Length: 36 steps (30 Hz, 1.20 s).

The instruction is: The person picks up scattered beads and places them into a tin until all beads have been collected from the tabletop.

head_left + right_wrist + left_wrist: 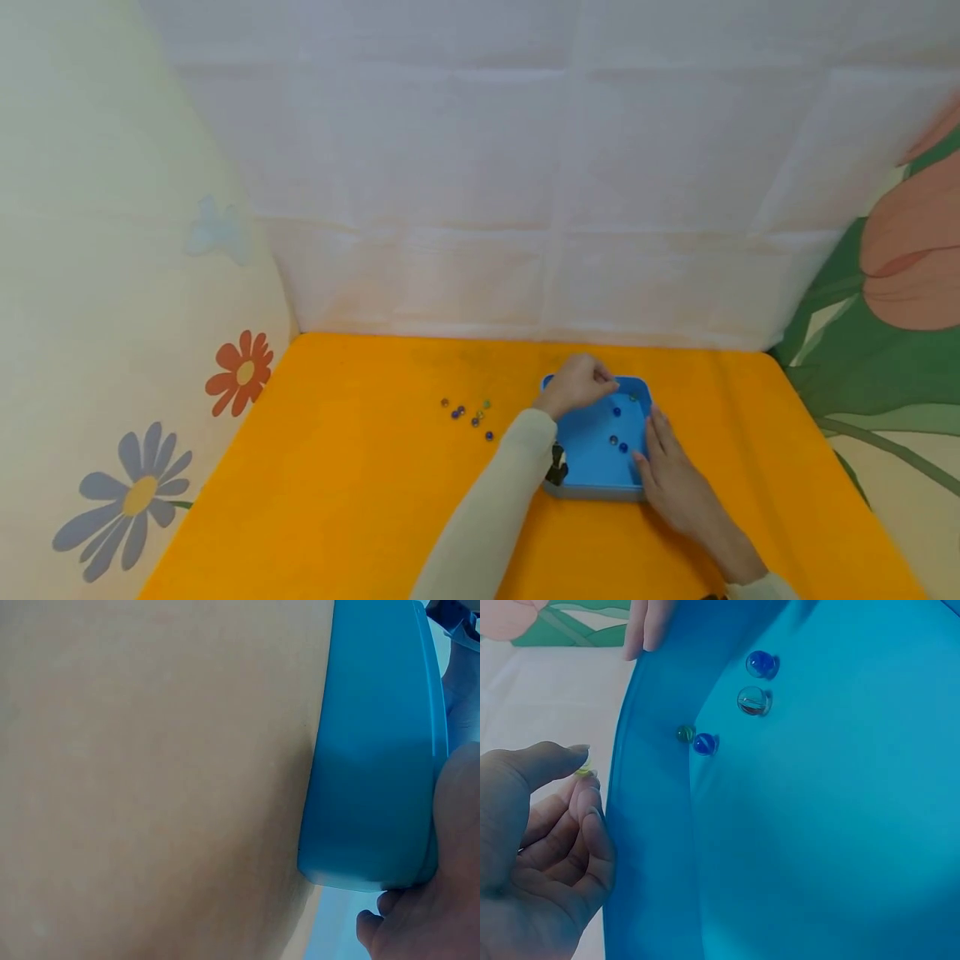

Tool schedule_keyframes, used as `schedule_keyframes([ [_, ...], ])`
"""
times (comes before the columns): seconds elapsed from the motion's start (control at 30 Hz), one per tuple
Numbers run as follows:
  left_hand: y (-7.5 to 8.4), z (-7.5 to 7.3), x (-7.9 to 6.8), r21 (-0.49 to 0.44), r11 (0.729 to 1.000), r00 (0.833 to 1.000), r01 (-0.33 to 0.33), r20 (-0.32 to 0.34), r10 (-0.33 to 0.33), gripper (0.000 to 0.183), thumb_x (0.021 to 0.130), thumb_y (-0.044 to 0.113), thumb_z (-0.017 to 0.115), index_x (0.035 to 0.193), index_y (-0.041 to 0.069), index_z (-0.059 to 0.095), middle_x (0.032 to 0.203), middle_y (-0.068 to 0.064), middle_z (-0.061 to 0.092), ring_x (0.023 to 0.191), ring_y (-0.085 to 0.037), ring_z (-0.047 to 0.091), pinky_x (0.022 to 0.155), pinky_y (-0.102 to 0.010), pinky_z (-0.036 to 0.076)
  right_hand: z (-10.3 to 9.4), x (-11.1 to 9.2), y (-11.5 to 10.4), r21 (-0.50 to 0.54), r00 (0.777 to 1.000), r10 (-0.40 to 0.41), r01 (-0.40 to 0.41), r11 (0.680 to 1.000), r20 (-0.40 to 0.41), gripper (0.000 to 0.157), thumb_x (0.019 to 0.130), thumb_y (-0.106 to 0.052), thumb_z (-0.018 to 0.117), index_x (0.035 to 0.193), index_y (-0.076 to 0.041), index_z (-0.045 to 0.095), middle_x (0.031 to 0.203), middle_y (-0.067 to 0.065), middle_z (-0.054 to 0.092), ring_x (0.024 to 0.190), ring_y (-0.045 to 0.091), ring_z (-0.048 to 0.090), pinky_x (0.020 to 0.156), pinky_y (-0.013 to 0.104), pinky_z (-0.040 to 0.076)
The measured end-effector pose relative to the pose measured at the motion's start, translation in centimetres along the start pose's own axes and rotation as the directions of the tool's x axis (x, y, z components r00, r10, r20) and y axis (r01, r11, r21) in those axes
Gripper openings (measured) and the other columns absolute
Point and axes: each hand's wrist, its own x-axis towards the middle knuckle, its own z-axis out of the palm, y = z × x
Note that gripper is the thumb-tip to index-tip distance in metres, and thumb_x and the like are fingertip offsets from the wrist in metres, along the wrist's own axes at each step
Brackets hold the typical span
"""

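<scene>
A yellow-green glass marble (583,771) is pinched between the thumb and fingertips of my left hand (579,387), which hovers over the far side of a blue tray (592,484). Inside the tray lie two blue marbles (760,664), a clear marble (753,700) and a green marble (685,733) beside its wall. My right hand (678,492) rests along the tray's right side, its fingers straight and its thumb at the rim. The right wrist view has that hand at the tray's edge, partly cut off by the frame.
Left of the tray, several loose marbles (475,422) lie scattered on the orange table cover (337,467). A white sheet (420,167) hangs behind the table. Flower-printed cloths (97,333) stand at both sides.
</scene>
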Motion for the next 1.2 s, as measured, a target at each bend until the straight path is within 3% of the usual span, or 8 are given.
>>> schedule_keyframes([
  [0.43,-0.02,0.42,0.32,0.036,0.999,1.0,-0.006,0.012,0.006,0.024,0.102,0.03,0.071,0.108,0.009,0.081,0.1,-0.002,0.079,0.078,-0.006,0.064,0.071,-0.02,0.055,0.02,0.08,0.06,0.002,1.0,-0.005,0.005,1.0,-0.004,0.075,0.114,-0.038,0.041,0.164,0.01,0.011,0.177,0.023,-0.003,0.162,0.048,0.01,0.125,0.067,0.021],
  [0.67,-0.16,0.69,0.42,0.06,0.997,0.999,-0.038,0.025,0.036,0.021,0.102,0.027,0.071,0.104,0.009,0.082,0.093,-0.003,0.078,0.068,-0.007,0.061,0.063,-0.019,0.052,0.08,0.07,0.16,-0.005,1.0,-0.002,0.002,1.0,-0.002,0.076,0.114,-0.039,0.041,0.164,0.01,0.01,0.177,0.023,-0.003,0.162,0.048,0.01,0.125,0.067,0.021],
  [1.2,-0.24,0.39,0.33,0.056,0.998,0.999,-0.012,0.04,0.01,0.023,0.102,0.029,0.071,0.11,0.01,0.081,0.103,-0.003,0.08,0.077,-0.006,0.065,0.07,-0.02,0.055,0.05,0.12,0.13,0.012,1.0,-0.016,0.016,1.0,-0.006,0.075,0.114,-0.036,0.042,0.163,0.011,0.011,0.176,0.024,-0.003,0.161,0.049,0.011,0.124,0.068,0.022],
])
